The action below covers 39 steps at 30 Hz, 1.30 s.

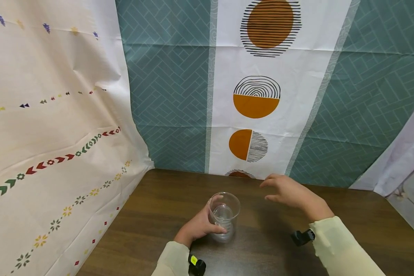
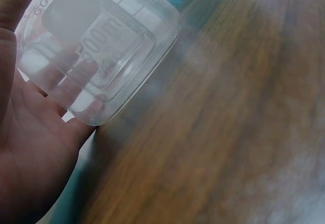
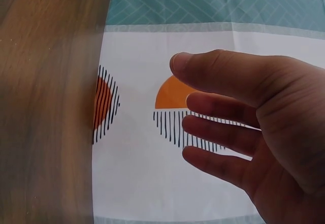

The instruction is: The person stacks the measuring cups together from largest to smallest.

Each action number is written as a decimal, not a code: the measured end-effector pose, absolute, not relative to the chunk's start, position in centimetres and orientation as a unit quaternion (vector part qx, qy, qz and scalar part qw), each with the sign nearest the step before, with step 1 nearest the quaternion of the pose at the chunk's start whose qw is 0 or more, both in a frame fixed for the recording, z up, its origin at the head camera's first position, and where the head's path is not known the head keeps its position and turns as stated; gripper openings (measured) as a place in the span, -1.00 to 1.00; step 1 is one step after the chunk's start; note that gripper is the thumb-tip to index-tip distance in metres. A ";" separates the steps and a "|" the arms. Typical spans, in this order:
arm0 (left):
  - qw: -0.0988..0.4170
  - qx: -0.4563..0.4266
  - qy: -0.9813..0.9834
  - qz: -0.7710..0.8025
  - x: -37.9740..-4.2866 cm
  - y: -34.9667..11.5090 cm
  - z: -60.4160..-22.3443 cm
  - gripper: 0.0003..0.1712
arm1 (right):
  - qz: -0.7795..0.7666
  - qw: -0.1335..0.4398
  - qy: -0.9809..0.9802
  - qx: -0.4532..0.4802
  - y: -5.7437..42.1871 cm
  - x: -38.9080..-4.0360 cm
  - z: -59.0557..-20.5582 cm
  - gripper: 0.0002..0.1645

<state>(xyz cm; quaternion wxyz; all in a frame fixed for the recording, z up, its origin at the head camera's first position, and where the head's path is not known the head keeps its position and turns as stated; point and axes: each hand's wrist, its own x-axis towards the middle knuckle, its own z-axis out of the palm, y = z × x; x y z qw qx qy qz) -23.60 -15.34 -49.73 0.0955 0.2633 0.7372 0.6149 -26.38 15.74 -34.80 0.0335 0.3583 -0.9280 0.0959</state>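
A clear glass beaker (image 1: 230, 216) is in the middle of the brown table in the head view. My left hand (image 1: 199, 225) grips it from the left, thumb in front and fingers around the far side. The left wrist view shows the beaker (image 2: 122, 36) close up, with white printed marks including "GG-17". A second, smaller outline shows inside the glass; whether it is another vessel I cannot tell. To the right, apart from the beaker, my right hand (image 1: 291, 193) hovers above the table with nothing in it. Its fingers are loosely bent in the right wrist view.
The wooden table (image 1: 165, 195) meets a patterned green and white cloth (image 1: 174, 115) hanging at the back. A cream cloth (image 1: 62, 134) with printed rows hangs along the left side. A pale cloth (image 1: 405, 153) hangs at the right edge.
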 end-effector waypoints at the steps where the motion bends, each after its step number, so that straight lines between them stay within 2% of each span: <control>1: 0.095 0.264 0.737 0.615 -23.6 -15.3 -49.8 0.13 | 0.094 0.032 -0.929 0.356 15.9 -26.4 -34.9 -0.59; 39: 0.097 0.260 0.736 0.618 -23.7 -15.1 -49.9 0.14 | 0.104 0.016 -0.941 0.322 18.3 -27.2 -35.6 -0.58</control>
